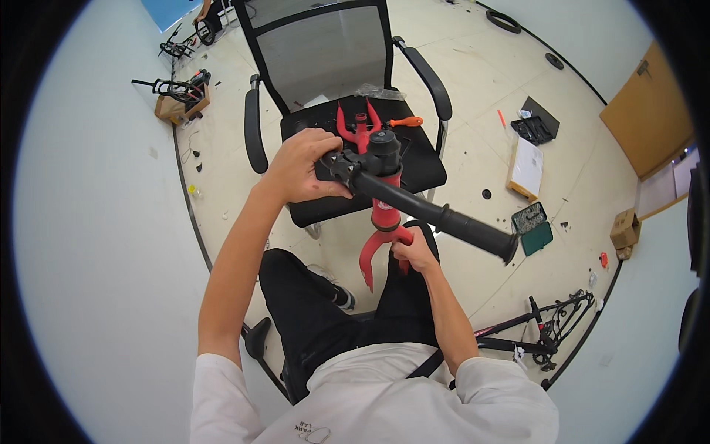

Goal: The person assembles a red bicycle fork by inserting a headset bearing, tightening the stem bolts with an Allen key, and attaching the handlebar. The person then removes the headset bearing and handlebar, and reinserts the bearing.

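Handlebar (436, 214) in left hand (302, 166), right hand (413, 251) apparently gripping red fork (383, 222)

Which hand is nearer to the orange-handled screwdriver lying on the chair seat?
Left. The left hand grips the handlebar end just in front of the seat, short of the orange-handled screwdriver. The right hand holds the red fork leg lower down, farther from it.

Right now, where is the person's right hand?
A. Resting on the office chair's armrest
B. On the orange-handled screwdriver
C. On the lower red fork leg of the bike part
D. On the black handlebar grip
C: the right hand wraps a leg of the red fork low down, while the left hand holds the near end of the black handlebar above the office chair.
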Motion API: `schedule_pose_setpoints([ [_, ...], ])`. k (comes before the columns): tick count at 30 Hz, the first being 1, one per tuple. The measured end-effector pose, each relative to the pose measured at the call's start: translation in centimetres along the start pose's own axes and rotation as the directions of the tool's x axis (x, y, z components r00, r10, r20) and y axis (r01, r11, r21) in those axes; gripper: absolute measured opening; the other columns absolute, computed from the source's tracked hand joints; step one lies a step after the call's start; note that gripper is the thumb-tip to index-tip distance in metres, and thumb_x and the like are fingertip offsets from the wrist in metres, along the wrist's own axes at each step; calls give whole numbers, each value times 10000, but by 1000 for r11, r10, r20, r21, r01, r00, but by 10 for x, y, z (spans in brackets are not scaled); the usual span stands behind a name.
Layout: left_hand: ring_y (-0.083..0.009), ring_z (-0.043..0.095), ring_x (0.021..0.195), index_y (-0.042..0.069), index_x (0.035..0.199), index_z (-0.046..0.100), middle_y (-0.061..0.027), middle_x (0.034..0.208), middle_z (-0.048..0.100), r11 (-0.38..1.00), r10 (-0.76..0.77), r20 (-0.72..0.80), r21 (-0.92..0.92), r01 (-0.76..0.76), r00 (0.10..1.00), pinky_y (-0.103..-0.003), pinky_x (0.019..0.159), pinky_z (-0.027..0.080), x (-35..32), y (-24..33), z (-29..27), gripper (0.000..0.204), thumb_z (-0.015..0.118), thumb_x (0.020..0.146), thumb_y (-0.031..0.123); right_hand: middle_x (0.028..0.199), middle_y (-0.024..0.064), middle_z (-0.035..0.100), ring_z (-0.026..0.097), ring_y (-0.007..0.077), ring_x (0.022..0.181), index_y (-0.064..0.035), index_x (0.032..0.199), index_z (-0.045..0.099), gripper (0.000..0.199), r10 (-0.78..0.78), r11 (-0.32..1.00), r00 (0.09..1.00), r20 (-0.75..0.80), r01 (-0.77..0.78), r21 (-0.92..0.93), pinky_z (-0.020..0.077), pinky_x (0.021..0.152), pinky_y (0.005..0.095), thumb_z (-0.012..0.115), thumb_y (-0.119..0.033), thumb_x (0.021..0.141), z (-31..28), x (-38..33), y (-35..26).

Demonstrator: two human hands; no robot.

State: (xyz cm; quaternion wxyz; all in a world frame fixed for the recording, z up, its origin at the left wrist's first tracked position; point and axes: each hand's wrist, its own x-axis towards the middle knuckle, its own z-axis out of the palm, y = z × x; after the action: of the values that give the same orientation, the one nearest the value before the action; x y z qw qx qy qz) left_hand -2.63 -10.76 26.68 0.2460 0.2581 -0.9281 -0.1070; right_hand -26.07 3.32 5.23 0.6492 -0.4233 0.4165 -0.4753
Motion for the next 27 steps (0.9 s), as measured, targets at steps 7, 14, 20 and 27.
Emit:
schedule_pose_setpoints([
  [7, -253, 477, 416, 46, 537, 607, -71, 429, 440, 932, -360, -17, 39, 361, 933, -332, 449, 376, 10, 63, -7, 643, 791, 655, 651, 594, -65, 529, 409, 20, 513, -9, 856, 743, 181, -76, 988, 965, -251, 40, -146, 303, 477, 220, 770, -183, 819, 2, -6, -15],
  [14, -202, 432, 413, 49, 517, 582, -37, 426, 415, 722, -635, -41, 325, 611, 772, -320, 461, 355, 2, 110, -33, 674, 681, 772, 666, 565, -80, 477, 380, 20, 497, -21, 827, 735, 260, 35, 990, 973, -230, -65, -124, 270, 462, 231, 803, -272, 810, 44, 2, -28],
  [20, -222, 430, 407, 31, 556, 569, -51, 425, 416, 814, -542, -31, 228, 534, 840, -332, 457, 354, -27, 87, -33, 648, 671, 801, 622, 539, -60, 475, 409, 34, 465, -24, 764, 704, 277, 86, 991, 988, -131, -98, -88, 295, 438, 235, 799, -280, 811, 42, 13, -2],
  [27, -254, 424, 419, 21, 617, 572, -93, 467, 403, 939, -324, -56, 106, 328, 944, -329, 453, 337, -55, 52, -22, 522, 734, 778, 490, 530, -45, 483, 412, 44, 444, -18, 739, 687, 255, 93, 991, 988, -120, -103, -87, 295, 422, 239, 793, -240, 806, 38, 12, 9],
])
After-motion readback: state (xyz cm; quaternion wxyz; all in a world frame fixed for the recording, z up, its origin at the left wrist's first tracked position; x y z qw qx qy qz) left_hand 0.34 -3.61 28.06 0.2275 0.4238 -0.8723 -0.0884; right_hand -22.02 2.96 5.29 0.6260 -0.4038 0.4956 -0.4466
